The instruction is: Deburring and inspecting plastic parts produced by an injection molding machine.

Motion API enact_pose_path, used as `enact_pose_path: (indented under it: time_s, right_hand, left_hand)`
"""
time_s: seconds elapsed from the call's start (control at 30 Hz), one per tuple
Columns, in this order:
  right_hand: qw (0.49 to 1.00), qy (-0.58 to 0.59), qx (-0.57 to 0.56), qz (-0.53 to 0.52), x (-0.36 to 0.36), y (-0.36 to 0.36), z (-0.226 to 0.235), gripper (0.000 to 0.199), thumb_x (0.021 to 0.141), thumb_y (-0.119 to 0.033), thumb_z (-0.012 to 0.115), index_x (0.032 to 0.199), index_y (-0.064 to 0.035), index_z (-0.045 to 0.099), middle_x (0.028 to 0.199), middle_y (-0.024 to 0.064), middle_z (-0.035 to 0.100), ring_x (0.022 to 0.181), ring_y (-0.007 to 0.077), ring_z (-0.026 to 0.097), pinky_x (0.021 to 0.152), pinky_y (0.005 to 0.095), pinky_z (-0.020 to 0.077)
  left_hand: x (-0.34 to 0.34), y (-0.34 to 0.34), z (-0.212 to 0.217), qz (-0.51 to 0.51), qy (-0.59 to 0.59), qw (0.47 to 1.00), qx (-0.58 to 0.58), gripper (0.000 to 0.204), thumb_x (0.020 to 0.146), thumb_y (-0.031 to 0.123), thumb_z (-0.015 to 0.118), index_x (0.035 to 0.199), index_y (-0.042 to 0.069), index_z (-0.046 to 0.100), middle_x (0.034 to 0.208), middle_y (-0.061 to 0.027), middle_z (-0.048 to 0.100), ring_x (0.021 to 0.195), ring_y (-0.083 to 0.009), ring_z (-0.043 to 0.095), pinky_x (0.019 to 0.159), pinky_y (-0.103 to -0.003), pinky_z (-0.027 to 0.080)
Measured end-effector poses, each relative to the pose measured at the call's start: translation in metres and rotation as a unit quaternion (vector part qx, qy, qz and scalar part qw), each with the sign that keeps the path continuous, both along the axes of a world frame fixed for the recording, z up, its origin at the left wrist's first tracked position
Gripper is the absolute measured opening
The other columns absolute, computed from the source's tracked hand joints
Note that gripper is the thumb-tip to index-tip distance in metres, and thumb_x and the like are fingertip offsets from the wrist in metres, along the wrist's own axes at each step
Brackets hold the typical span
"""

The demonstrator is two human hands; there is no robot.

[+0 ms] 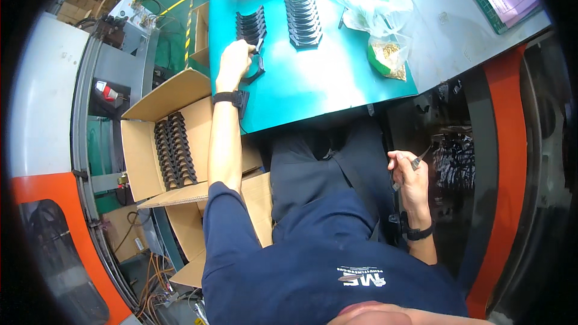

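Note:
My left hand (236, 58) reaches over the left edge of the green-topped table, fingers closed at a black curved plastic part (257, 70); the fingers partly hide where they grip. Just beyond it stands a short row of similar black curved parts (251, 24). A longer row of such parts (303, 21) stands to its right. Beside my right thigh, below the table edge, my right hand (412, 179) is closed around a slim dark tool (416, 162) with a thin pointed end. The exact kind of tool is too small to tell.
An open cardboard box (141, 156) with stacked black parts (174, 150) stands left of my left arm. Clear plastic bags, one holding small brass-coloured pieces (390, 57), lie on the table's right side. Orange-and-white machine panels (48, 96) flank the left.

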State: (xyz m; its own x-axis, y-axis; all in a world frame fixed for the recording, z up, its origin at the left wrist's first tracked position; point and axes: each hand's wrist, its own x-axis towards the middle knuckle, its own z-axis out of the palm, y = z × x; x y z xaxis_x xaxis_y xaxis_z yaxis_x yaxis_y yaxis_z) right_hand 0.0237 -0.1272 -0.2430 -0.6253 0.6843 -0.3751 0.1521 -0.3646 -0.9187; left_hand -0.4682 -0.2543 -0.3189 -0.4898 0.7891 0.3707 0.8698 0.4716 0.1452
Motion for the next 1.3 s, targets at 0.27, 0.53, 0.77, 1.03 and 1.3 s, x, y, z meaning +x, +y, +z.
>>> enact_pose_path:
  time_s: [0.27,0.53,0.77,1.03,1.3]
  right_hand:
    - [1.000,-0.014,-0.007,-0.018,-0.010,0.000,-0.003,0.015,0.095,-0.011,0.056,0.103,-0.0023,0.066,0.077,0.0000,0.063,0.054,0.0000,0.040,0.047,0.0169,0.0295]
    - [0.999,0.033,-0.028,0.029,-0.013,-0.008,-0.013,0.014,0.095,-0.007,0.050,0.100,-0.0042,0.063,0.078,0.0024,0.063,0.051,0.0009,0.039,0.046,0.0174,0.0309]
    - [0.996,0.082,0.001,0.032,-0.034,-0.012,0.020,0.024,0.097,-0.021,0.058,0.113,-0.0034,0.061,0.082,0.0010,0.062,0.056,0.0001,0.042,0.049,0.0159,0.0337]
    - [0.992,0.115,-0.031,0.034,-0.022,-0.023,0.070,0.020,0.092,-0.017,0.067,0.106,-0.0029,0.066,0.085,0.0004,0.064,0.070,0.0033,0.056,0.060,0.0171,0.0427]
    - [0.985,0.151,-0.064,0.058,-0.005,-0.029,0.076,0.040,0.092,-0.034,0.065,0.113,-0.0005,0.063,0.071,-0.0023,0.059,0.056,0.0025,0.050,0.051,0.0170,0.0365]
  left_hand:
    - [0.021,0.013,0.012,0.114,0.062,0.987,0.096,0.019,0.078,0.016,0.073,0.094,0.006,0.067,0.096,-0.0121,0.059,0.094,-0.0295,0.059,0.081,-0.040,0.049]
    - [0.111,-0.032,-0.011,0.093,-0.099,0.982,0.134,0.014,0.082,0.013,0.067,0.093,0.005,0.066,0.091,-0.0137,0.062,0.091,-0.0321,0.058,0.081,-0.043,0.046]
    - [0.273,-0.001,0.097,-0.210,-0.175,0.949,0.159,0.019,0.075,0.002,0.070,0.093,0.004,0.066,0.088,-0.0096,0.062,0.088,-0.0284,0.059,0.091,-0.044,0.045]
    - [0.352,-0.009,0.128,-0.168,-0.217,0.904,0.329,0.053,0.065,0.008,0.083,0.114,0.005,0.062,0.118,-0.0121,0.056,0.107,-0.0270,0.057,0.100,-0.045,0.042]
    - [0.368,-0.027,0.133,-0.085,-0.635,0.666,0.383,0.066,0.075,-0.002,0.079,0.132,0.000,0.046,0.098,-0.0099,0.066,0.088,-0.0129,0.063,0.082,-0.025,0.052]
